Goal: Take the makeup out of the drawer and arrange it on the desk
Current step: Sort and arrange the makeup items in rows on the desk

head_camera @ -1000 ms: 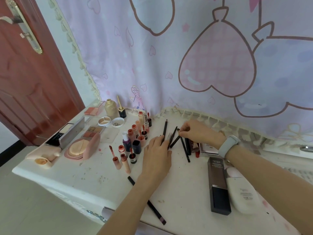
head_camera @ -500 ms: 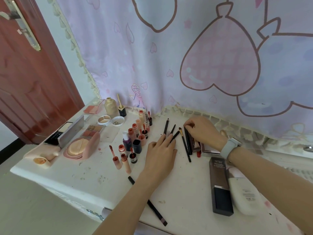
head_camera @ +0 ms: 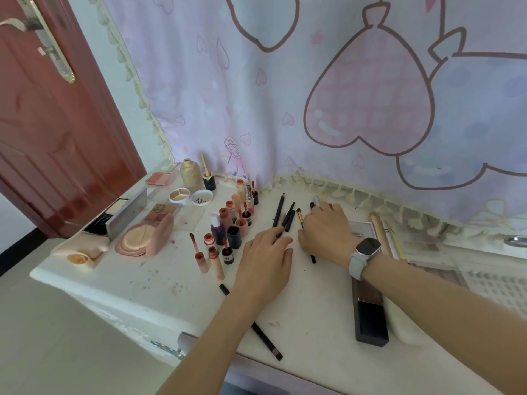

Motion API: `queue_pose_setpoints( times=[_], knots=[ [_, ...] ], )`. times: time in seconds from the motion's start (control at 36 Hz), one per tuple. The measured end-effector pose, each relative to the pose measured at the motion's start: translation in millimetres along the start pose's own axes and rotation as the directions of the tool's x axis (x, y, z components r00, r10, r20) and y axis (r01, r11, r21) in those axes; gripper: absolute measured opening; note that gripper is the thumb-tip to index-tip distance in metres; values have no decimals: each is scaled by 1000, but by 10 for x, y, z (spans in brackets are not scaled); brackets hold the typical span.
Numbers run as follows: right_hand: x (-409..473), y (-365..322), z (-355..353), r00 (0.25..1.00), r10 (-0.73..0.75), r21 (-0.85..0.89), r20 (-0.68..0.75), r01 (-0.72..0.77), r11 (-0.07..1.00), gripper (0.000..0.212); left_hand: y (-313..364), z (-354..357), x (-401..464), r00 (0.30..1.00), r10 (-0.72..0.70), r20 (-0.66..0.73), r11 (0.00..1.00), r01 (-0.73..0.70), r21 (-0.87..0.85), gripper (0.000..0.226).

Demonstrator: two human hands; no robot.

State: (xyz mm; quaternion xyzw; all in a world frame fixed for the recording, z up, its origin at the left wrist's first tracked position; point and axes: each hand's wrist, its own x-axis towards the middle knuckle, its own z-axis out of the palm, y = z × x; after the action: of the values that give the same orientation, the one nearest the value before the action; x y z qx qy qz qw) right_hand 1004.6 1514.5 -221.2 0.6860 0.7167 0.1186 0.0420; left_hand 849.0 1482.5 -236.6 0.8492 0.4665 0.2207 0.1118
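Observation:
On the white desk (head_camera: 171,295), my left hand (head_camera: 266,260) lies flat with straight fingers. Its fingertips touch the lower ends of a few black pencils (head_camera: 278,209) laid side by side, with a small brush (head_camera: 299,215) just to their right. My right hand (head_camera: 328,230), with a watch on the wrist, is palm down over several pens and pencils with its fingers curled on them. Their tips poke out beyond the knuckles and one black end shows below the palm. Lip glosses and small bottles (head_camera: 228,220) stand in a cluster to the left.
Compacts and palettes (head_camera: 145,238) fill the desk's left end near a red door (head_camera: 57,138). A long black pencil (head_camera: 268,342) lies by the front edge under my left forearm. A dark box (head_camera: 369,317) and a white tube (head_camera: 402,323) lie on the right. A pink curtain (head_camera: 342,95) hangs behind.
My right hand has slid down and right, from the pencil tips to lie over a bundle of pens. My left hand has stayed flat at the pencils' lower ends.

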Motion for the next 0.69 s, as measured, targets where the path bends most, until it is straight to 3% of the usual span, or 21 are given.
queue_pose_setpoints(
  times=[0.08,0.25,0.36,0.42,0.5,0.69],
  knots=[
    [13,-53,-74,999,23,24,27,-24,999,27,10,-79,-143,1000,12,-26,1000,-12,-29,32],
    [-90,-46,-249,998,52,25,-39,-51,998,35,2,-226,-432,996,34,-82,997,-39,-69,27],
    [-279,9,-366,994,105,294,21,-107,950,37,-48,-280,-597,996,60,-73,995,-66,-79,26],
    [-429,-15,-413,985,101,444,137,-153,883,38,-71,-302,-666,995,97,-33,993,-98,-57,27],
    [-652,-120,-423,969,46,497,243,-165,852,32,-111,-329,-770,983,180,31,984,-180,-16,31],
    [-894,-291,-367,971,10,487,241,-129,864,31,-255,-377,-991,949,243,203,970,-241,-33,41]
  ],
)
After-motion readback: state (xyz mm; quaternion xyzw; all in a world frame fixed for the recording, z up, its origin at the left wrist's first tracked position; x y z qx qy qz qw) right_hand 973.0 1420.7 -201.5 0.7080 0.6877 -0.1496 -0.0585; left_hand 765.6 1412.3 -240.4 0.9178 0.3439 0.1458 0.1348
